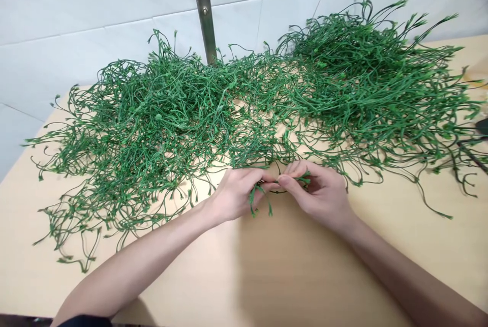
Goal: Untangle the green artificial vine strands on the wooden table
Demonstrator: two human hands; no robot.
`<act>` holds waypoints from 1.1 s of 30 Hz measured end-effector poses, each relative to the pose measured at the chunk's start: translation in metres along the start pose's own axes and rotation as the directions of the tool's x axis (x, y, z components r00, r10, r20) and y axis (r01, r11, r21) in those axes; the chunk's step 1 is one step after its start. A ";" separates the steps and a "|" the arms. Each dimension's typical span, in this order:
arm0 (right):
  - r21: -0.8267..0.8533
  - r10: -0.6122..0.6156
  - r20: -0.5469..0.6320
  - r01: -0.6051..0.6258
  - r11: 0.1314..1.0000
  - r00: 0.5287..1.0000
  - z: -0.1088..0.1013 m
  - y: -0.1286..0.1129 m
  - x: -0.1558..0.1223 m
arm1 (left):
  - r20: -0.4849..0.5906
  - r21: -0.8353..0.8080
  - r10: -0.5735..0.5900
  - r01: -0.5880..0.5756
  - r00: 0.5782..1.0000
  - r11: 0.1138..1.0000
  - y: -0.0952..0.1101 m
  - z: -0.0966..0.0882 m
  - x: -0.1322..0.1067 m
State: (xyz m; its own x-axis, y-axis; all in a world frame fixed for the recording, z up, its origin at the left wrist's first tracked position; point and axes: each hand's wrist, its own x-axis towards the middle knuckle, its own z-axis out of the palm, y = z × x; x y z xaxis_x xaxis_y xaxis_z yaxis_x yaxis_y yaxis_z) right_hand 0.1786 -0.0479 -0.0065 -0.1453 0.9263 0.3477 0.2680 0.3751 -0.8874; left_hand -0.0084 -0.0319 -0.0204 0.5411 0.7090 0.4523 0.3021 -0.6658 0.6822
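Note:
Both hands meet in the middle of the view, just in front of a mass of thin green plastic stems. My left hand is closed on a few green stems, whose tips dangle below its fingers. Close beside it, my right hand pinches green stems too, with bright leafy tips poking out past the thumb. The fingertips of the two hands nearly touch. Exactly how the stems run between the fingers is hidden.
A tangled heap of green stems spreads over the left of the wooden table. Another thick pile lies at the back right. Behind stands a tiled wall with a metal post. A dark object sits at the right edge.

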 end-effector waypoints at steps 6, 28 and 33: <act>0.052 0.015 0.059 -0.018 0.998 0.998 -0.001 -0.006 0.003 | 0.063 0.180 0.055 -0.066 0.996 0.981 -0.002 -0.003 -0.003; -0.187 0.084 -0.049 -0.091 0.978 0.995 0.002 -0.007 -0.001 | 0.014 0.164 -0.040 0.037 0.999 0.986 0.001 0.001 0.002; -0.168 0.072 -0.070 -0.083 0.982 0.995 0.001 -0.005 -0.001 | 0.047 0.183 0.000 -0.009 0.999 0.983 -0.005 0.001 -0.005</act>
State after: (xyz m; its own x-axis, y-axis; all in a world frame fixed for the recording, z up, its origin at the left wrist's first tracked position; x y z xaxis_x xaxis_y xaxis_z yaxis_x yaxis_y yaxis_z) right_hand 0.1769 -0.0502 -0.0029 -0.0588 0.9511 0.3031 0.4350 0.2977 -0.8498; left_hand -0.0115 -0.0321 -0.0263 0.5777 0.6969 0.4250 0.4355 -0.7035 0.5617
